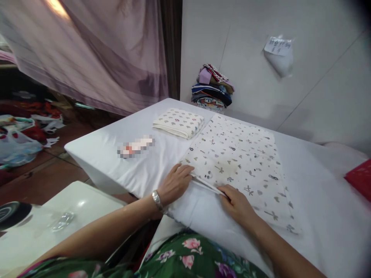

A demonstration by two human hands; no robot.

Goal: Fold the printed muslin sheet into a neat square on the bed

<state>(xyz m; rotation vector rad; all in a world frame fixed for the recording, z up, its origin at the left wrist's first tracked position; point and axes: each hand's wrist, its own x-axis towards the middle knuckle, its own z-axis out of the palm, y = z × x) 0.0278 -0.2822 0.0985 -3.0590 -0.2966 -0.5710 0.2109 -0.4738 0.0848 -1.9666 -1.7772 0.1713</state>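
A white cloth with small grey and brown prints lies spread flat on the white-covered table. My left hand, with a silver watch on its wrist, is closed on the near edge of this cloth at its left corner. Farther right along the same edge, my right hand grips the cloth between thumb and fingers. Between the two hands the edge is slightly raised and taut. A folded patterned cloth rests just beyond the left corner.
A blurred-out item lies on the table's left part. Folded fabrics are stacked by the wall. A red object is at the right edge. At lower left stands a white surface; plastic bags lie beyond it.
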